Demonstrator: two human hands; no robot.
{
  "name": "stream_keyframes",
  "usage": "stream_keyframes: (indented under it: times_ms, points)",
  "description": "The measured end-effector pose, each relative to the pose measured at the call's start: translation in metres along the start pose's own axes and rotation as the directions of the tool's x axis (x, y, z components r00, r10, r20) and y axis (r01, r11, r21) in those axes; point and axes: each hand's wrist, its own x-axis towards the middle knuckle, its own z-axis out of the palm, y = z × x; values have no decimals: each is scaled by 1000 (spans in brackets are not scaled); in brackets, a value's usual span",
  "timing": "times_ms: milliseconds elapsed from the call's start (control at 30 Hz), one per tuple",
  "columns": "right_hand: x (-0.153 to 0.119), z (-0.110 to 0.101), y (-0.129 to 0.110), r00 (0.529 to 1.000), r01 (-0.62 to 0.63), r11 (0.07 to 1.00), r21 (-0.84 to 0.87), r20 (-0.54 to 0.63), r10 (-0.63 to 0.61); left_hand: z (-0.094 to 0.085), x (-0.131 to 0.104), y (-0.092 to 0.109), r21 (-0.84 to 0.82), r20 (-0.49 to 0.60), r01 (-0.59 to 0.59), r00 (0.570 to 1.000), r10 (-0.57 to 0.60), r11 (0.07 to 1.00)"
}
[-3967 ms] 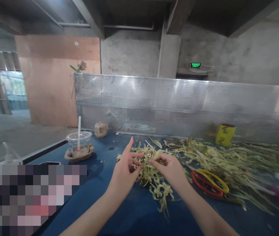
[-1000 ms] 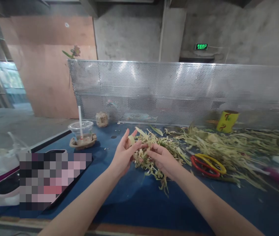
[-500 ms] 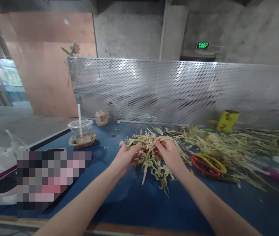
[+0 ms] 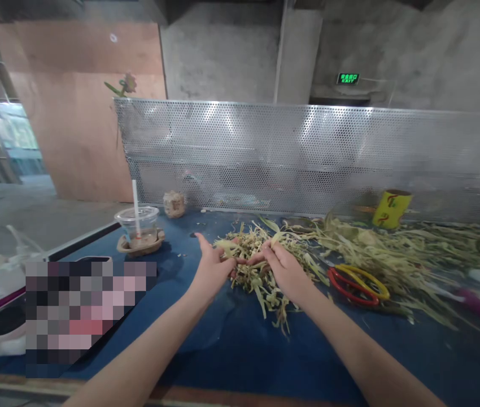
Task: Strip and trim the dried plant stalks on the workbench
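A loose heap of pale green, dried-looking plant strips lies on the blue table, between and beyond my hands. My left hand is at the heap's left side, thumb raised and apart from the fingers, which reach over the strips. My right hand is at the right side, with thumb and fingers pinched on a pale strip. The fingertips of both hands come close together over the heap. Whether a strip lies between my left fingers cannot be made out.
Red-and-yellow-handled scissors lie right of the heap, before a larger spread of leaves. A yellow can stands behind. Left are a lidded cup with straw, a pale block and phones. A perforated metal screen borders the back.
My left thumb has lifted away from the strips and spread outward. Its fingers now reach toward my right hand. A hanging strip near the front of the heap has shifted right.
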Motion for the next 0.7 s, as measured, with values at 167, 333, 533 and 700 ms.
stream_keyframes:
  times_ms: [167, 333, 533, 700]
  points:
    - [2, 0, 6, 999, -19, 1000, -2, -31, 19, -3, 1, 1, 7, 18, -78, 997, 78, 997]
    - [4, -1, 6, 986, -133, 985, -107, -116, 120, -10, 6, 7, -42, -117, -139, 984, 134, 989]
    - [3, -1, 9, 992, -58, 985, -162, -120, 39, -13, 13, 10, -258, -232, -33, 972, -29, 966]
    - [-1, -2, 0, 995, 36, 983, -181, -87, -53, -10, 12, 5, -178, -253, 6, 966, -52, 984]
